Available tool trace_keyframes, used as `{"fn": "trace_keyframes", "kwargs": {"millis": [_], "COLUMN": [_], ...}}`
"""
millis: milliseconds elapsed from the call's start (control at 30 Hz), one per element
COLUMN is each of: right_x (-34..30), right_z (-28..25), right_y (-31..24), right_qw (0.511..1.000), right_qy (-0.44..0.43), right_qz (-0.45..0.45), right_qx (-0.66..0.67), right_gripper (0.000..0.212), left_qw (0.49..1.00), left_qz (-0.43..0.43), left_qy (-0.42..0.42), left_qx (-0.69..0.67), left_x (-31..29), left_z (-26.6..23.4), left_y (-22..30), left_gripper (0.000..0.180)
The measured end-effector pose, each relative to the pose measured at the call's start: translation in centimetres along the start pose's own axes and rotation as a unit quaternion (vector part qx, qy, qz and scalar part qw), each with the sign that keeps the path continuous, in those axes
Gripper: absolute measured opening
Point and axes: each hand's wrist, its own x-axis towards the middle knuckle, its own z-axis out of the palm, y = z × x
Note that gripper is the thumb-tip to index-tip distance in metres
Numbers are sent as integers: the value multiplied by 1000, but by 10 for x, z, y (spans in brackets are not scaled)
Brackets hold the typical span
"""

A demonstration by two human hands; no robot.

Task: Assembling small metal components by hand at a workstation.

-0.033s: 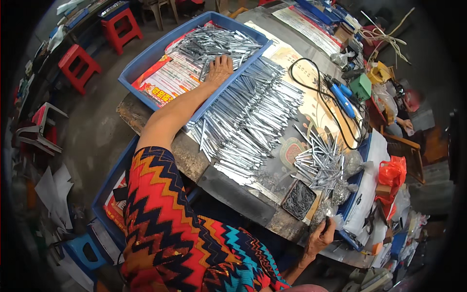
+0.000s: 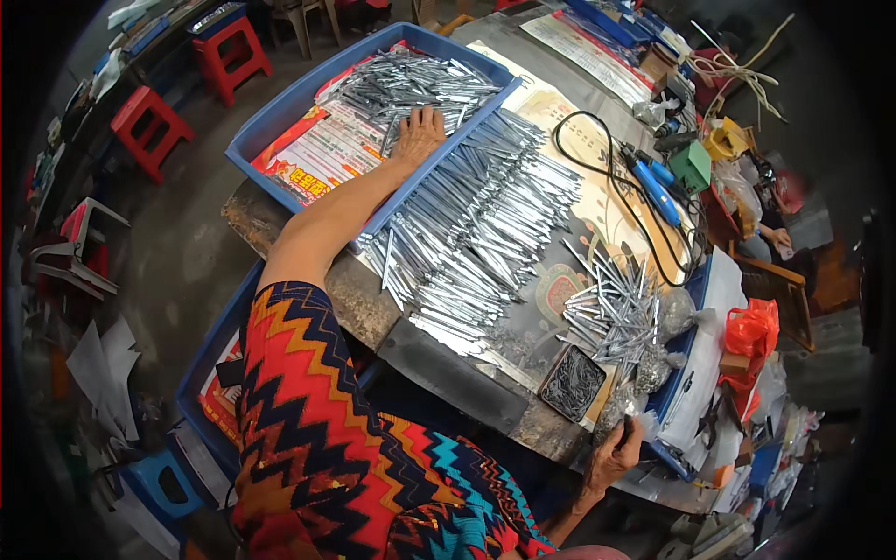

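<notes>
Currently your left hand [image 2: 420,131] lies flat, fingers spread, steadying silver metal rods [image 2: 411,84] in the blue plastic tray [image 2: 271,121], while your right hand [image 2: 616,453] pinches a clear bag [image 2: 627,403] at the bench [image 2: 373,308] edge.

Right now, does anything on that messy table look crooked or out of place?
Yes. Near the right hand, a small pile of silver rods lies jumbled, crossing every way, while the big batch of rods lies in tidy rows beside the blue tray where the left hand rests.
</notes>
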Motion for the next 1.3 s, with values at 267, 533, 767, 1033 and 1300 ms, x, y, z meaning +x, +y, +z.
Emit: {"fn": "trace_keyframes", "kwargs": {"millis": [267, 533, 767, 1033, 1300], "right_x": [3, -1, 1, -4, -4], "right_z": [-5, -2, -2, -7, -7], "right_y": [-1, 2, 3, 6, 4], "right_qw": [1000, 1000, 1000, 1000, 1000], "right_qy": [-1, 7, 4, -6, -14], "right_qz": [11, 1, -16, -3, 13], "right_qx": [3, 0, -7, -13, -5], "right_gripper": [15, 13, 13, 15, 15], "left_qw": [999, 999, 998, 998, 998], "left_qz": [-11, 1, -68, -50, 18], "left_qy": [44, 24, -5, -30, -47], "left_qx": [-3, 27, -12, -38, -47], "left_x": [2, 4, 11, 11, 16], "left_z": [8, 14, 8, 7, 4], "left_y": [-4, -10, -4, -10, -18], "left_gripper": [40, 46, 50, 48, 41]}}
